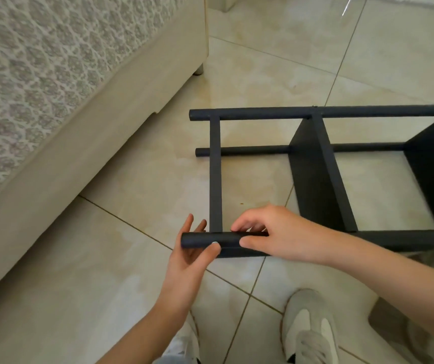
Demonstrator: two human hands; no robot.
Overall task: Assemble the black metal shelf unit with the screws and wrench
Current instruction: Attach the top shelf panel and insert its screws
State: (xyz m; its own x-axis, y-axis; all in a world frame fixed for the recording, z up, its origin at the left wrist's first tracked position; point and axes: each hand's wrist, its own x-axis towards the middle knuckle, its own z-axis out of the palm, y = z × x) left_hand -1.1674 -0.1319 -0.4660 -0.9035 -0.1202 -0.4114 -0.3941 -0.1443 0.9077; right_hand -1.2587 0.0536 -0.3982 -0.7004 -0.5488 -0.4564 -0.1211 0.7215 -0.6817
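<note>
Low in mid-frame, the shelf unit (313, 174) lies on its side on the floor (158, 179). My left hand (192, 250) pinches the end of its near tube (200, 239); my right hand (271, 232) curls over that tube at the crossbar (215, 174) joint. I judge I'm seating this joint; next needs screw and wrench, but neither shows, nor any container.

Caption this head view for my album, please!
The left hand and right hand hold the near tube of the shelf unit.
</note>
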